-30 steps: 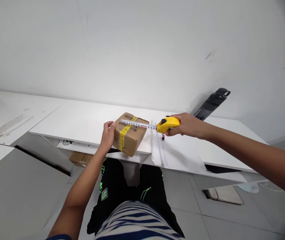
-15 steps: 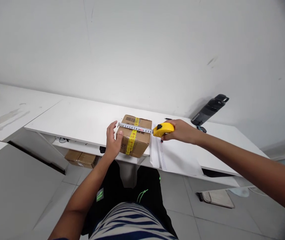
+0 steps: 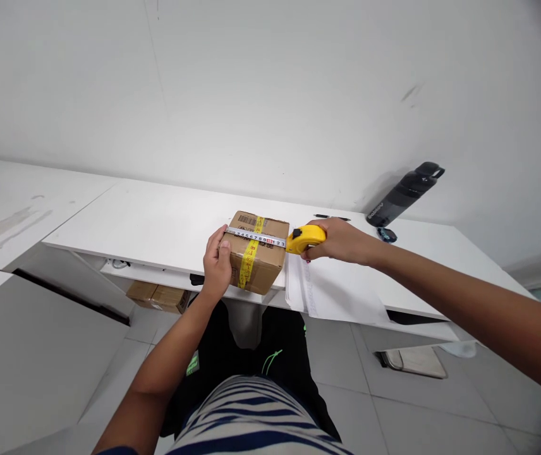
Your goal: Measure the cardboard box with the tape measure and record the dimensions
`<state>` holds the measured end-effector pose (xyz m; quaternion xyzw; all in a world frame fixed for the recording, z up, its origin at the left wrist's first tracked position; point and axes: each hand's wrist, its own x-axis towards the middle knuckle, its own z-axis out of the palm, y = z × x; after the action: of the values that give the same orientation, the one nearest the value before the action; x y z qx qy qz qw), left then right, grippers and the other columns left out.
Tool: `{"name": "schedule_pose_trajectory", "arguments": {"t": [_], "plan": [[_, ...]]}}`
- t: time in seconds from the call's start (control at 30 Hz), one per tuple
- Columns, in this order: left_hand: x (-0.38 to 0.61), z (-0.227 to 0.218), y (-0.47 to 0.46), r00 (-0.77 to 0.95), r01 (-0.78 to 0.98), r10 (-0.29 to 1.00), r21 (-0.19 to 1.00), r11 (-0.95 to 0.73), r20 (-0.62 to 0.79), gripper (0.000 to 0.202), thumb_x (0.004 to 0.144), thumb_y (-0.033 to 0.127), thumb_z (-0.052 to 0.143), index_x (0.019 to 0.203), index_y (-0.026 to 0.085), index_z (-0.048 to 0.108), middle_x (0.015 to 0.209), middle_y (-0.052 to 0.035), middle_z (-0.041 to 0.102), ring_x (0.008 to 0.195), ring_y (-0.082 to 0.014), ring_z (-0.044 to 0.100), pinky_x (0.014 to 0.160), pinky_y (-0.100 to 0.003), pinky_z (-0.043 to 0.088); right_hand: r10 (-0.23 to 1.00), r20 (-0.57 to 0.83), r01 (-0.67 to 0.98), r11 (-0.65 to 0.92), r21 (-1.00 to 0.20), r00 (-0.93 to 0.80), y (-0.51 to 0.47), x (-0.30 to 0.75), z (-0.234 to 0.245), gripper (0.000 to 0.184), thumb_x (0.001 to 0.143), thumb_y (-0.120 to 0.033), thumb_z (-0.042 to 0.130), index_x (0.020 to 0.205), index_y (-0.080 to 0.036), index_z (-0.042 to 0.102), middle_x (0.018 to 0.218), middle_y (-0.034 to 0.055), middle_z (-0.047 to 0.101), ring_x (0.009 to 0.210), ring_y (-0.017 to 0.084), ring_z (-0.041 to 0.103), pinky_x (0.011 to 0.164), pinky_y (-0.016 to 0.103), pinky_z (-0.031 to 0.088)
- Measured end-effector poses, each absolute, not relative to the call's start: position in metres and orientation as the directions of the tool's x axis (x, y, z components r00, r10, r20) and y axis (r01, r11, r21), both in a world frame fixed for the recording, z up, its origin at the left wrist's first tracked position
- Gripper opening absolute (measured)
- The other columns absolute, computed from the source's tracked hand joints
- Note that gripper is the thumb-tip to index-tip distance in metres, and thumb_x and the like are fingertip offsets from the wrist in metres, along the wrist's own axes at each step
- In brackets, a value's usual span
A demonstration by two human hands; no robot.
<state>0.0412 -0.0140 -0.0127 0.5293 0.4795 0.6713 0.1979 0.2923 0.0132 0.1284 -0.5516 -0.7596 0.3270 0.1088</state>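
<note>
Head view, looking down over a white surface [image 3: 157, 221]; a cardboard box [image 3: 268, 262] bound with a yellow strap [image 3: 248, 259] sits at the near edge of the surface, just left of a sheaf of white paper [image 3: 341, 294] whose near end overhangs that edge. The left hand [image 3: 217, 260] lies against the box's left end, fingers [image 3: 213, 243] curled together and clamped on the carton, with the tip of the steel blade [image 3: 256, 236] held at the top left corner. The right hand [image 3: 339, 240] holds a yellow tape measure [image 3: 304, 238] just off the box's right side, fingers wrapped tight round its case; the blade runs level across the top of the box from case to left hand, numerals facing up. A black bottle [image 3: 406, 193] leans at the wall, well apart to the right; a pen [image 3: 330, 217] lies behind the right hand; a second carton [image 3: 157, 295] rests below the surface.
</note>
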Motion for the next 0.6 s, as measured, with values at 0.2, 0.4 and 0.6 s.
{"name": "schedule_pose_trajectory", "arguments": {"t": [0.2,0.4,0.6], "plan": [[0.044,-0.012,-0.016,-0.370,0.238,0.765,0.850,-0.470,0.527,0.046,0.097,0.045,0.044,0.130,0.019,0.061,0.137,-0.0111,0.059,0.130,-0.0226,0.052,0.113,-0.036,0.038,0.916,-0.167,0.762,0.191,-0.619,-0.366,0.014,0.296,0.123,0.025,0.062,-0.026,0.074,0.085,-0.022,0.066,0.080,0.0004,0.067,0.070,0.017,0.060,0.059,0.029,0.046],[0.044,-0.013,-0.024,-0.361,0.134,0.811,0.886,-0.444,0.461,0.047,0.095,0.044,0.048,0.135,0.021,0.054,0.142,-0.0110,0.054,0.132,-0.0234,0.050,0.112,-0.037,0.038,0.921,-0.109,0.747,0.230,-0.624,-0.375,0.002,0.300,0.120,0.025,0.063,-0.028,0.074,0.087,-0.023,0.066,0.083,-0.0004,0.068,0.073,0.017,0.060,0.062,0.030,0.046],[0.022,-0.026,-0.052,-0.541,0.019,0.823,0.981,-0.192,0.172,0.043,0.086,0.050,0.057,0.117,0.020,0.057,0.118,-0.0095,0.062,0.110,-0.0227,0.059,0.093,-0.036,0.050,0.936,-0.090,0.683,0.180,-0.708,-0.339,-0.007,0.317,0.130,0.033,0.063,-0.030,0.078,0.093,-0.022,0.069,0.089,0.0022,0.069,0.078,0.020,0.063,0.066,0.033,0.048]]}}
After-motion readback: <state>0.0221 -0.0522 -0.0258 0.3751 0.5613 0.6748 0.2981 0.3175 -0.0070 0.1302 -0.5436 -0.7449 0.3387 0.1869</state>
